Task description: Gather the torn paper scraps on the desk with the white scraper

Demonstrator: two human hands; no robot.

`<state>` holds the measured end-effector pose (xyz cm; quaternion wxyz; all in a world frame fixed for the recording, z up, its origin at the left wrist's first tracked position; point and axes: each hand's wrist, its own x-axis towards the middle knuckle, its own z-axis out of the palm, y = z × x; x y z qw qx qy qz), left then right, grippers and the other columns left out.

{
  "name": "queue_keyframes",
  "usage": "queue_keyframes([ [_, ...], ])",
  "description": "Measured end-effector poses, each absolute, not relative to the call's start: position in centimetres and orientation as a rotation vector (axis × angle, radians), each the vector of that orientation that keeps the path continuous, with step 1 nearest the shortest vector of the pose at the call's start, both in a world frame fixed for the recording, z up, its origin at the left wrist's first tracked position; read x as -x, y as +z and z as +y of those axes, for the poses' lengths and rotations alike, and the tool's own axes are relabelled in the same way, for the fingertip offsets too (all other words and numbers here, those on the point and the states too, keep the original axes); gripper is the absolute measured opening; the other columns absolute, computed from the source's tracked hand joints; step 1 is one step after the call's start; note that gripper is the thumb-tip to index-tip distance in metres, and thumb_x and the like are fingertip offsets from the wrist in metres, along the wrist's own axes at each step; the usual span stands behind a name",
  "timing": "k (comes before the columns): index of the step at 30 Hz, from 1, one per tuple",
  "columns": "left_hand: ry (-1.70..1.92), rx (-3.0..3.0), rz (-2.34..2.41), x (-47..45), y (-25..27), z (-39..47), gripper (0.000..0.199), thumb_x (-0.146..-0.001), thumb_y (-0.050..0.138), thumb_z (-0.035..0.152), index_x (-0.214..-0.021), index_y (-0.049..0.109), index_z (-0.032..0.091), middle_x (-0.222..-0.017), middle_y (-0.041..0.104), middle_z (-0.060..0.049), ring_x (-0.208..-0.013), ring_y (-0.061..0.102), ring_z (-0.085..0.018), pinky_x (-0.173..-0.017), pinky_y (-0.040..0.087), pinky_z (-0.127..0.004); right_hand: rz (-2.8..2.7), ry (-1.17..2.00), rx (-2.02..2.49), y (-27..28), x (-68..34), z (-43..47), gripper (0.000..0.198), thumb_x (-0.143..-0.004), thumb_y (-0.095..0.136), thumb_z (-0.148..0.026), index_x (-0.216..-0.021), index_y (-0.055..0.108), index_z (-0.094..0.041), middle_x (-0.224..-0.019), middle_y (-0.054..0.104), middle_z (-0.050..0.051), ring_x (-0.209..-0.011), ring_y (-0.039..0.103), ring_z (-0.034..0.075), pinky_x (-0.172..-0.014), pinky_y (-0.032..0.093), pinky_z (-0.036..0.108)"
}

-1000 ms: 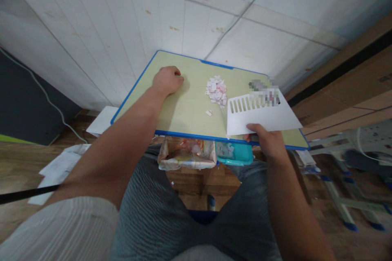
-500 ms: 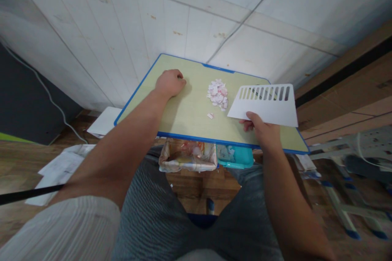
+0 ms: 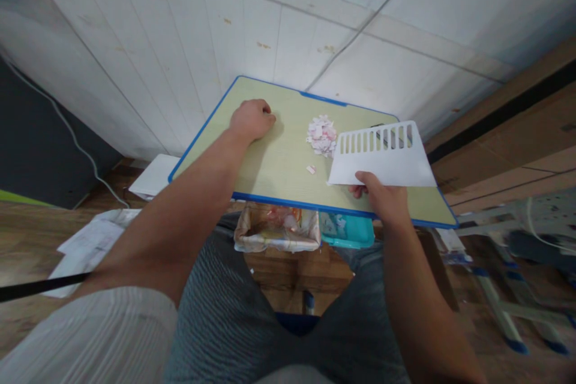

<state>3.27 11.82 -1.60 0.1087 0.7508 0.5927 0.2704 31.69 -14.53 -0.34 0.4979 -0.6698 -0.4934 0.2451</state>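
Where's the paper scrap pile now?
In the head view, the paper scrap pile sits on the table, right of the left hand and just left of the slotted white sheet in the right hand.

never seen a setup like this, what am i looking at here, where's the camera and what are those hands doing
There is no machine here, just a person's two bare hands. The camera is worn on their head, looking forward and down, so you see roughly what they see. The right hand holds a white slotted sheet, thumb on top, over a blue-edged table. The left hand is loosely curled at the table's other side; whether it holds anything is hard to tell. Between them lie a heap of paper scraps and a stray scrap. Below the near edge are a lined bin and a teal container.
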Motion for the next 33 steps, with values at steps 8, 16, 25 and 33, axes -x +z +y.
queue_keyframes([
  [8, 0.736, -2.213, 1.768, -3.3, -0.9, 11.1, 0.034, -0.105, 0.072, 0.031, -0.134, 0.089, 0.023, -0.145, 0.084, -0.014, -0.144, 0.073, -0.040, -0.127, 0.057, -0.049, -1.251, 0.615, 1.555, -0.4, -28.9, -13.5, 0.036, -0.092, 0.072, -0.050, -0.064, 0.073, -0.027, -0.064, 0.075, 0.004, -0.063, 0.068, 0.023, -0.084, 0.064, 0.041],
  [16, 0.716, -2.353, 1.459, -3.9, -0.3, 10.1, 0.047, -0.094, 0.087, 0.042, -0.139, 0.084, 0.029, -0.154, 0.079, -0.011, -0.151, 0.067, -0.040, -0.133, 0.050, -0.052, -1.165, 0.644, 1.530, -1.4, -28.6, -11.8, 0.032, -0.091, 0.075, -0.051, -0.072, 0.074, -0.025, -0.069, 0.078, 0.005, -0.059, 0.066, 0.020, -0.073, 0.061, 0.037],
  [25, 0.430, -2.610, 0.948, -7.1, 1.2, 5.9, 0.088, -0.078, 0.103, 0.060, -0.158, 0.075, 0.037, -0.173, 0.065, -0.006, -0.167, 0.049, -0.044, -0.144, 0.031, -0.055, -1.106, 0.679, 1.490, -1.1, -28.6, -11.5, 0.029, -0.085, 0.076, -0.047, -0.066, 0.072, -0.025, -0.066, 0.077, 0.006, -0.054, 0.064, 0.020, -0.061, 0.056, 0.036],
  [33, 0.395, -2.627, 0.953, -7.1, 0.8, 6.0, 0.094, -0.075, 0.103, 0.062, -0.162, 0.072, 0.040, -0.173, 0.062, -0.005, -0.169, 0.045, -0.047, -0.146, 0.029, -0.057, -1.092, 0.614, 1.534, -1.7, -28.9, -11.3, 0.029, -0.087, 0.074, -0.045, -0.065, 0.071, -0.026, -0.065, 0.077, 0.004, -0.058, 0.067, 0.021, -0.074, 0.063, 0.037],
])
